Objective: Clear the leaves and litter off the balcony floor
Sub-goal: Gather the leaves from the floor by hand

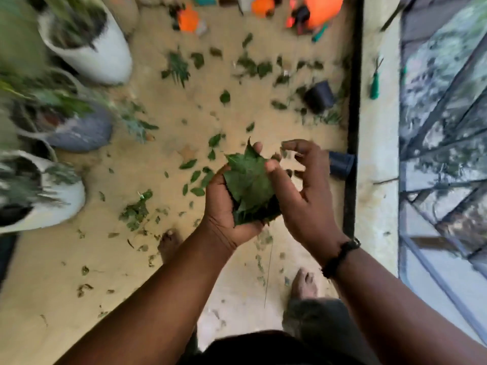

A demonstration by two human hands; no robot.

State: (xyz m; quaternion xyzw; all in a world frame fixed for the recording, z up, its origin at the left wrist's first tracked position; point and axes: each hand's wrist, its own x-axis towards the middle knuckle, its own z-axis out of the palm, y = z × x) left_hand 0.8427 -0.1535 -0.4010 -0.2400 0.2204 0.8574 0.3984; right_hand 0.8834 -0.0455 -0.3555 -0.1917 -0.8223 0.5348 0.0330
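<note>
My left hand [224, 209] is cupped palm-up around a bunch of green leaves [249, 185], held above the tan balcony floor [147, 164]. My right hand [303, 191] sits against the right side of the bunch, thumb pressing on the top leaf and the other fingers spread loosely; a dark band circles its wrist. Many loose green leaves [195, 177] and small scraps [135, 213] lie scattered over the floor, thickest ahead near the far end [253, 65]. My bare feet [303, 284] stand below the hands.
Potted plants in white [100, 56] and grey pots [81, 133] line the left side. A small black pot [319, 97] lies tipped near the dark edge strip [351, 143]. A pale ledge [376, 154] with a green-handled tool [374, 85] borders a metal railing. Orange items [316, 9] sit at the far end.
</note>
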